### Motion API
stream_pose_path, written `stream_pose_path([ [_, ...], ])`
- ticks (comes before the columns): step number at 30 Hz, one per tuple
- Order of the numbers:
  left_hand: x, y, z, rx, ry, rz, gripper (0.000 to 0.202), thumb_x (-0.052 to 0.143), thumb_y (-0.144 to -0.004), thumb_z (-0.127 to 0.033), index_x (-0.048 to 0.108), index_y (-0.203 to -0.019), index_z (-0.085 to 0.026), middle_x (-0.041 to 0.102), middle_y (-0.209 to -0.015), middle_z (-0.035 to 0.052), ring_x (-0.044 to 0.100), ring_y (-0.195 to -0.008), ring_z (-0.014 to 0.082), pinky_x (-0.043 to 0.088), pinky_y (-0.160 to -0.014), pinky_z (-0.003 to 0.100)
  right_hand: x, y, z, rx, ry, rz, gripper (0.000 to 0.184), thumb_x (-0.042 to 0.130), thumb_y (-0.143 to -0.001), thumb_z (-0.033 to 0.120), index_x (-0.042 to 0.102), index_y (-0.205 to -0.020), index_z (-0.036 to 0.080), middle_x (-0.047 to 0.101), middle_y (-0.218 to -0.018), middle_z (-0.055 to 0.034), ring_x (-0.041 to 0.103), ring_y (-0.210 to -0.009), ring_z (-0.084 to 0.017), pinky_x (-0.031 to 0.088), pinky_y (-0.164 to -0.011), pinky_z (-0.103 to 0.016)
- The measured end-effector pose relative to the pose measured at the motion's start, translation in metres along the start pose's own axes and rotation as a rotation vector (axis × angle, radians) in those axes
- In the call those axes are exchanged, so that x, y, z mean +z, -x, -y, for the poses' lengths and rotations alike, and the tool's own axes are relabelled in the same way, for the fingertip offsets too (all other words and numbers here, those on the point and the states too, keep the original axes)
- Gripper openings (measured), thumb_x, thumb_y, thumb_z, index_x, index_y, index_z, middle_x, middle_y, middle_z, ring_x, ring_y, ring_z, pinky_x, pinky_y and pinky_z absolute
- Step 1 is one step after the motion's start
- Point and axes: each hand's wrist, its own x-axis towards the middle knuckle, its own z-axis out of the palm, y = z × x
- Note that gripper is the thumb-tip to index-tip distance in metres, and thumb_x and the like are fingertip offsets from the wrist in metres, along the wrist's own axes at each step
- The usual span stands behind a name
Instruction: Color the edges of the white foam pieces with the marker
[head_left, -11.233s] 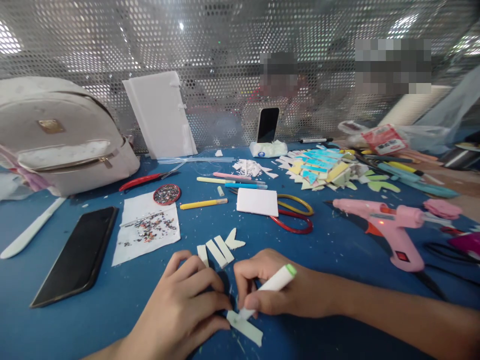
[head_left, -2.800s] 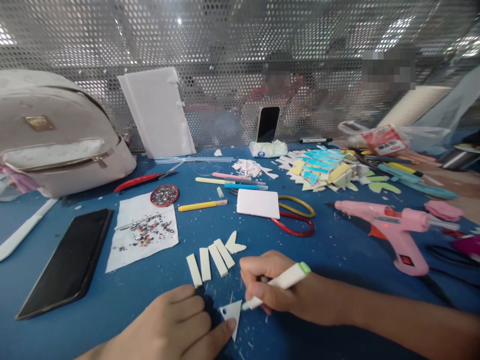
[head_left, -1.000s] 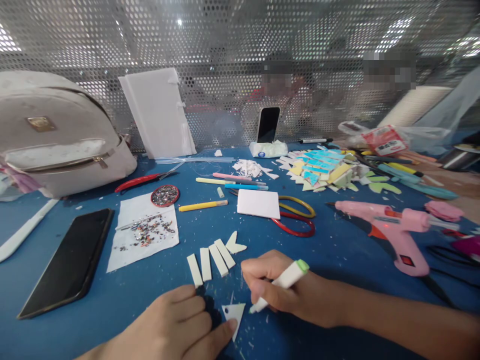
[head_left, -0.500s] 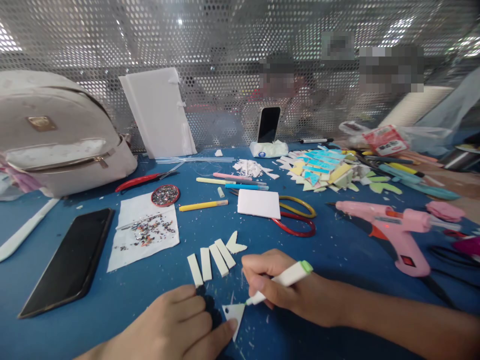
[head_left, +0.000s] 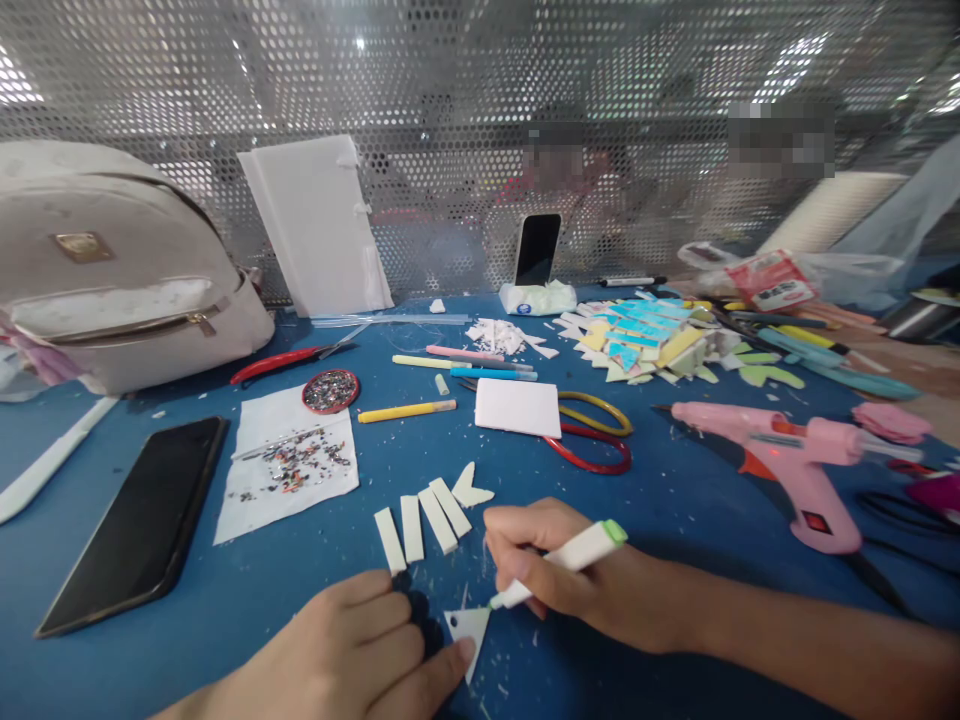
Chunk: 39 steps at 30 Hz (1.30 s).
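Note:
My right hand (head_left: 555,565) is closed around a white marker with a green end (head_left: 577,560). The marker's green tip touches the right corner of a small pale triangular piece (head_left: 466,628) with a dark dot near its left corner. With its fingers curled, my left hand (head_left: 360,640) presses the thumb tip on the lower part of that triangle and holds it against the table. Just beyond my hands lie several pale rectangular strips (head_left: 412,528) and a notched, V-shaped pale piece (head_left: 471,490).
A white block (head_left: 517,407) lies over red- and yellow-handled scissors (head_left: 592,450). A pink glue gun (head_left: 780,450) is on the right, a black phone (head_left: 142,520) on the left. Behind are a yellow marker (head_left: 406,411), coloured scraps (head_left: 652,335), a backpack (head_left: 120,270) and a perforated metal screen (head_left: 450,90).
Both hands, the marker and the triangular piece look almost the same as before. Behind the screen, the blurred figures have shifted slightly.

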Motion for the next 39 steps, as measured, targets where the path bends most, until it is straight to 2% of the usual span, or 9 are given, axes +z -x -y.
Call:
stream_pose_path([
  [12,0.005,-0.005,0.002,0.016,0.004,-0.116,0.034,0.032,-0.108,-0.013,0.064,-0.116,-0.006,0.062,-0.066,0.001,0.057,-0.052,0.0159,0.054,-0.061,0.032,0.001,0.0,-0.002,0.016,-0.034,0.018,0.058,0.043,-0.095,0.071,0.046,-0.071,0.018,0.053,-0.063,0.0006,0.048,-0.056,-0.012,0.033,-0.051,-0.021],
  [18,0.01,-0.001,0.002,0.017,0.004,-0.03,0.029,0.038,-0.107,-0.014,0.062,-0.121,-0.006,0.063,-0.069,0.0019,0.058,-0.055,0.0169,0.054,-0.059,0.032,0.0,-0.001,-0.001,0.001,-0.06,0.042,0.056,0.048,-0.094,0.068,0.049,-0.072,0.017,0.052,-0.062,0.0012,0.048,-0.054,-0.011,0.033,-0.05,-0.02],
  [22,0.016,-0.001,0.003,0.018,-0.009,-0.209,0.037,0.029,-0.108,-0.014,0.064,-0.114,-0.007,0.059,-0.062,-0.0001,0.051,-0.047,0.0158,0.051,-0.055,0.032,0.0,0.001,-0.001,-0.004,-0.1,0.044,0.052,0.05,-0.095,0.065,0.049,-0.072,0.017,0.052,-0.062,0.0014,0.048,-0.054,-0.011,0.033,-0.051,-0.02],
  [26,0.015,-0.002,0.003,-0.009,-0.013,-0.052,0.032,0.033,-0.108,-0.015,0.062,-0.121,-0.008,0.063,-0.067,0.0013,0.058,-0.055,0.0169,0.053,-0.057,0.032,-0.001,0.001,-0.001,-0.04,-0.002,0.02,0.05,0.052,-0.095,0.064,0.054,-0.075,0.017,0.053,-0.065,0.0017,0.048,-0.058,-0.011,0.033,-0.055,-0.021],
  [28,0.011,-0.002,0.003,0.028,-0.018,-0.202,0.038,0.027,-0.109,-0.014,0.063,-0.116,-0.007,0.06,-0.062,-0.0001,0.053,-0.048,0.016,0.052,-0.053,0.032,-0.002,0.0,-0.001,-0.039,0.005,0.058,0.053,0.05,-0.095,0.065,0.051,-0.072,0.017,0.048,-0.061,0.0032,0.043,-0.055,-0.011,0.031,-0.052,-0.021],
  [30,0.006,-0.002,0.003,0.01,-0.012,-0.065,0.035,0.031,-0.109,-0.016,0.062,-0.121,-0.008,0.063,-0.068,0.0016,0.059,-0.054,0.0168,0.055,-0.059,0.032,-0.002,-0.001,-0.004,-0.02,-0.021,0.052,0.052,0.048,-0.096,0.065,0.051,-0.074,0.017,0.051,-0.063,0.0024,0.045,-0.056,-0.011,0.032,-0.052,-0.021],
  [32,0.001,-0.002,0.002,-0.006,0.003,0.024,0.035,0.033,-0.109,-0.022,0.061,-0.124,-0.008,0.066,-0.073,0.0033,0.063,-0.062,0.0185,0.057,-0.065,0.034,-0.001,-0.001,-0.007,-0.052,0.022,0.052,0.052,0.048,-0.096,0.065,0.053,-0.076,0.017,0.052,-0.065,0.0024,0.046,-0.057,-0.011,0.033,-0.053,-0.022],
  [35,-0.002,-0.003,0.0,-0.008,0.023,0.025,0.039,0.032,-0.11,-0.031,0.061,-0.124,-0.007,0.068,-0.076,0.0042,0.064,-0.063,0.0194,0.057,-0.065,0.036,0.0,0.003,-0.007,-0.166,0.063,0.04,0.051,0.045,-0.1,0.062,0.052,-0.074,0.018,0.048,-0.062,0.0032,0.045,-0.056,-0.011,0.033,-0.054,-0.024],
  [39,0.0,-0.003,0.0,-0.004,0.052,-0.048,0.04,0.031,-0.11,-0.031,0.061,-0.118,-0.007,0.067,-0.074,0.0048,0.06,-0.059,0.0191,0.053,-0.061,0.035,-0.004,0.015,0.012,-0.47,0.106,-0.286,0.047,0.038,-0.107,0.051,0.06,-0.084,0.017,0.058,-0.078,-0.0039,0.054,-0.07,-0.016,0.044,-0.065,-0.03],
])
